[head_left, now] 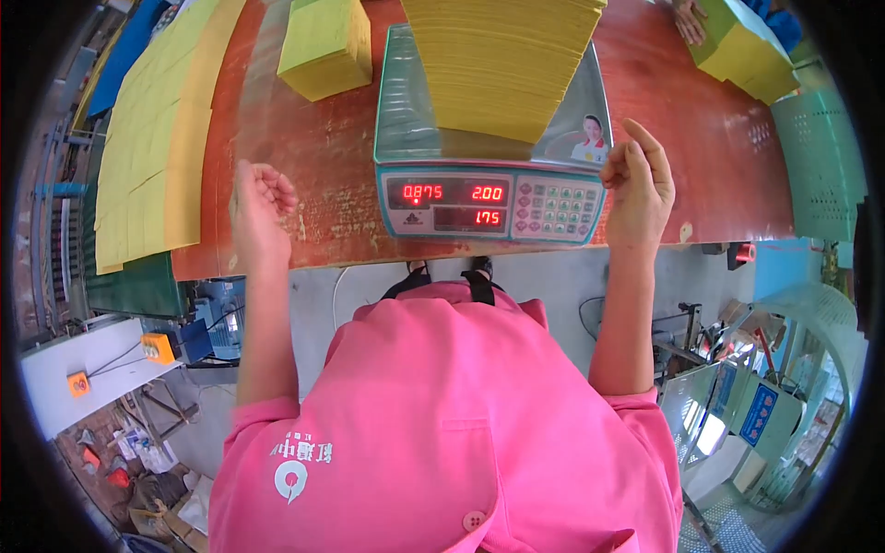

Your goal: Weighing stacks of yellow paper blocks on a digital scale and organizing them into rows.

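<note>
On the digital scale [396, 111] in front of me stands a tall stack of yellow paper sheets [498, 64]. The scale's front panel carries lit red digits and a keypad. My left hand [263, 205] hovers over the table left of the scale, its fingers curled in with nothing in them. Beside the scale's right front corner is my right hand [641, 189], its index finger raised apart and the others bent. It holds nothing that I can see. Neither hand touches the paper stack.
The red table [323, 175] is worn. A smaller yellow paper block [324, 51] lies behind the scale's left side, with overlapping yellow sheets [152, 147] at far left. At the far right another person's hand [690, 20] rests by yellow stacks [742, 55]. A green perforated basket [816, 161] stands nearby.
</note>
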A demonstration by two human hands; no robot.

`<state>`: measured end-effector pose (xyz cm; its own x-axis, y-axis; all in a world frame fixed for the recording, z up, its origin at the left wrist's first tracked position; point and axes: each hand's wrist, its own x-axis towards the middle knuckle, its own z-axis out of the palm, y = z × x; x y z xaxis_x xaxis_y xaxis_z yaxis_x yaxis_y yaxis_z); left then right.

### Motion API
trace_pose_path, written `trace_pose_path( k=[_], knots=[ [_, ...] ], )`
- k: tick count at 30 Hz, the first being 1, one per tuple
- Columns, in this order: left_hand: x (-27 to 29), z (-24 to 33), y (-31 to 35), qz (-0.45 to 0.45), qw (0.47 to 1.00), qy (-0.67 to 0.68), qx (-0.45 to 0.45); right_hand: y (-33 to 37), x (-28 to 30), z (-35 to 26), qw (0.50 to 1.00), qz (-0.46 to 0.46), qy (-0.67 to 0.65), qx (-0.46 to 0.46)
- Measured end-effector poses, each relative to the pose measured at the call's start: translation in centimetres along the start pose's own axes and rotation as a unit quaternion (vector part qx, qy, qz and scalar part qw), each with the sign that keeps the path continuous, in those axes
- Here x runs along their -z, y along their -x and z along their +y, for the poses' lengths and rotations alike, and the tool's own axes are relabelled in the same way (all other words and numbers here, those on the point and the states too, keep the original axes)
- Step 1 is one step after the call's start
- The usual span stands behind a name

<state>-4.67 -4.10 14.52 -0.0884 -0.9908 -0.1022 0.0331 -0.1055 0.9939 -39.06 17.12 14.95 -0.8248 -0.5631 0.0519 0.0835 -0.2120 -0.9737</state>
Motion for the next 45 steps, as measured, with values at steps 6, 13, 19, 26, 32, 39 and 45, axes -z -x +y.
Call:
trace_pose_path(
  k=[6, 13, 19, 26, 32, 39, 45],
  knots=[
    [-2.1, -0.3, 2.7, -0.002, 0.999, 0.04, -0.009, 0.1, -0.8, -0.1, 0.999, -0.043, -0.02, -0.014],
    [-3.6, -0.3, 3.1, 0.0, 0.999, 0.031, -0.029, -1.4, 0.1, 0.3, 0.997, -0.064, -0.031, -0.024],
    [-2.9, 1.3, 1.4, 0.061, 0.996, 0.021, -0.057, -0.5, -1.8, -1.7, 0.99, -0.133, -0.002, 0.038],
    [1.3, 3.5, -8.4, 0.069, 0.987, -0.098, -0.102, 6.5, -10.3, -0.9, 0.833, -0.509, -0.053, -0.212],
    [2.4, 1.4, -21.5, 0.036, 0.901, -0.301, -0.31, 9.3, -20.1, 5.5, 0.747, -0.596, -0.006, -0.293],
    [-0.8, -3.4, -35.6, -0.123, 0.787, -0.411, -0.443, 9.2, -28.3, 8.1, 0.787, -0.504, 0.056, -0.351],
    [-3.2, -7.0, -43.1, -0.249, 0.763, -0.384, -0.457, 10.3, -29.6, 8.9, 0.813, -0.388, 0.046, -0.432]
  ],
)
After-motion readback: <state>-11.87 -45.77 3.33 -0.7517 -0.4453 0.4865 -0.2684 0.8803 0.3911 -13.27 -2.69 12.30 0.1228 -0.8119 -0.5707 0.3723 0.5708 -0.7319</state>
